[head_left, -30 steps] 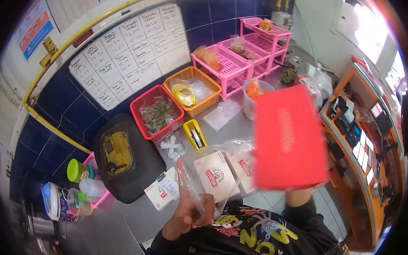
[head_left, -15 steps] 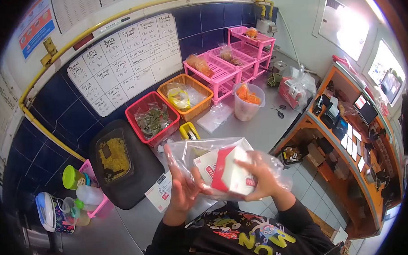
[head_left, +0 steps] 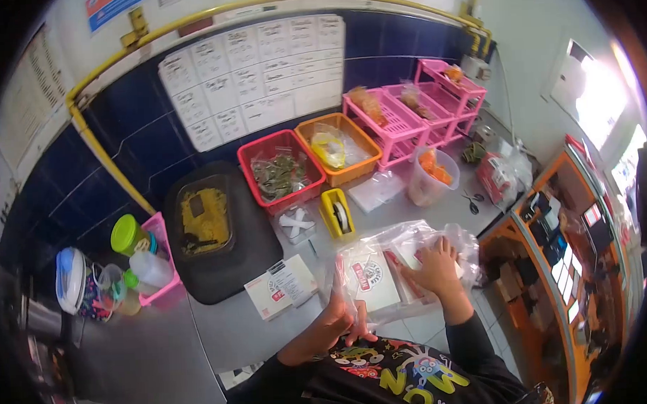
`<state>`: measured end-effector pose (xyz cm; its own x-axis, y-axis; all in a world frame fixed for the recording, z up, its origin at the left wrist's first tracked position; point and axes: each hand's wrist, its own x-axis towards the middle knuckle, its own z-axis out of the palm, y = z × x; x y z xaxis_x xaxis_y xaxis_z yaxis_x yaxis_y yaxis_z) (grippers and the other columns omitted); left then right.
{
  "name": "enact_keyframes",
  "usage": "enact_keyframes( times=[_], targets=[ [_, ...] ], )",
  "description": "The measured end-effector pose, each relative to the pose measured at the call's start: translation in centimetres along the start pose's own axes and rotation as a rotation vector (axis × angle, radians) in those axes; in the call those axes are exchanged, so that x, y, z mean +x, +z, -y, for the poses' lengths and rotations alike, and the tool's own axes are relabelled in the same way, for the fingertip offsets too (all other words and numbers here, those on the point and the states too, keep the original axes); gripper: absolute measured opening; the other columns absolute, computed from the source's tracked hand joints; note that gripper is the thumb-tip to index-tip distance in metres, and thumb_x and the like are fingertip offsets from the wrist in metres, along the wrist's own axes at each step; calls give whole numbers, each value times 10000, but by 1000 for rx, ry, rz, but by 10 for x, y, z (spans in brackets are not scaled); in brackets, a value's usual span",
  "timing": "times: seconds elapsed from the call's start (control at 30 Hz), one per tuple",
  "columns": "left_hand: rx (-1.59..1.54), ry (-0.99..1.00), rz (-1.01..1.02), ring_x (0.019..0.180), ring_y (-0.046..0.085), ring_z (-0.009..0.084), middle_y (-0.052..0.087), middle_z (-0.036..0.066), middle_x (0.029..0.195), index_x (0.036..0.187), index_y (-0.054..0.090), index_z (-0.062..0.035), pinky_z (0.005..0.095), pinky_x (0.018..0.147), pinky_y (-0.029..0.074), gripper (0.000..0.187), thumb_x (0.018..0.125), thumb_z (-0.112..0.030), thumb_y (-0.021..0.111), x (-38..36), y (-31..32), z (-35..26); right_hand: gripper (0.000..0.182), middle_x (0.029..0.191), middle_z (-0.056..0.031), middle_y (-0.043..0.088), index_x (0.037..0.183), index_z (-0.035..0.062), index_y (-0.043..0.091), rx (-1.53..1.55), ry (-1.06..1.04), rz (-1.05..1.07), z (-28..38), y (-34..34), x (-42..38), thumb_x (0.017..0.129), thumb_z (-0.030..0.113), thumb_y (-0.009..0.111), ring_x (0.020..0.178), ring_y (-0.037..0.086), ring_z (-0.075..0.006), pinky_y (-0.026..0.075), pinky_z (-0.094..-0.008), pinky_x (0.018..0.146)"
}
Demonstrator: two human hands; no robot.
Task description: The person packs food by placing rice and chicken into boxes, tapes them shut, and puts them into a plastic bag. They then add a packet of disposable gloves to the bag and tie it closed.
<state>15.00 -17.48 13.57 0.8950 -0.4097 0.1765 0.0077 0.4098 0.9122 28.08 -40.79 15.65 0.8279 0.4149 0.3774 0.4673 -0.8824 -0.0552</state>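
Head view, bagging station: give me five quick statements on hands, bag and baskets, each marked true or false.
1. The right hand presses on the clear plastic bag. True.
2. The bag is empty. False: printed white boxes show through it.
3. The left hand grips the bag at its near edge. True.
4. The red basket stands right of the orange basket. False: it stands left of it.
5. The yellow tape dispenser lies inside the bag. False: it sits on the counter beyond the bag, by the red basket.
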Motion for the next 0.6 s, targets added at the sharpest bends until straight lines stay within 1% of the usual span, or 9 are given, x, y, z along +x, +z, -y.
enact_keyframes(
  times=[0.07,0.13,0.17,0.2,0.27,0.3,0.37,0.47,0.6],
  targets=[
    [150,-92,-27,595,561,130,569,85,774,1509,46,-218,243,668,541,785,936,-434,538,-13,-11,28,420,831,-181,640,791,1,658,-248,-174,-174,20,-33,12,688,400,739,827,608,-287,467,-378,737],
    [201,-117,-75,591,556,127,569,83,776,1511,58,-209,235,668,537,775,941,-424,537,-30,-7,49,226,790,-117,641,788,21,653,799,-50,522,48,-84,38,734,226,734,730,610,-226,469,-324,683],
    [182,-294,-154,627,579,158,591,113,808,1305,326,-136,283,750,513,502,951,-448,502,-36,3,61,116,730,-68,620,770,33,633,1006,-210,565,64,-92,44,736,95,725,665,588,-186,462,-297,660],
    [160,-471,-227,662,603,189,614,142,840,1098,594,-63,331,831,490,449,962,-471,466,-41,9,71,134,745,-68,620,783,31,626,1032,-420,549,86,-90,53,731,95,731,672,587,-187,462,-301,659],
    [331,-286,-211,711,593,206,611,141,858,1059,576,-58,340,832,470,442,961,-474,465,-52,16,88,227,821,-91,625,834,26,600,990,-708,620,140,-66,64,713,133,759,738,599,-214,465,-326,676],
    [510,-108,-167,759,583,224,609,139,877,1020,557,-52,348,832,450,439,960,-477,464,-58,18,92,446,992,-129,610,1028,49,593,880,-841,624,166,-31,68,665,201,802,915,597,-245,469,-338,774],
    [501,-256,-123,812,574,233,607,142,907,1100,542,-51,345,803,447,456,958,-478,469,-70,10,81,763,1141,-147,557,1274,127,497,602,-894,622,216,44,62,606,267,838,1066,545,-305,439,-399,898],
    [537,-398,-66,880,564,236,605,148,970,1270,473,-61,345,777,443,513,957,-468,479,-88,-2,85,1021,1214,-157,498,1427,213,337,207,-998,482,248,148,48,555,295,862,1154,479,-361,400,-468,955],
    [385,-372,-146,901,564,230,599,146,1040,1424,342,-80,344,795,442,599,968,-445,475,-114,2,84,1106,1229,-187,475,1464,270,265,212,-978,762,258,135,58,530,366,850,1177,442,-411,361,-570,942]
  ],
)
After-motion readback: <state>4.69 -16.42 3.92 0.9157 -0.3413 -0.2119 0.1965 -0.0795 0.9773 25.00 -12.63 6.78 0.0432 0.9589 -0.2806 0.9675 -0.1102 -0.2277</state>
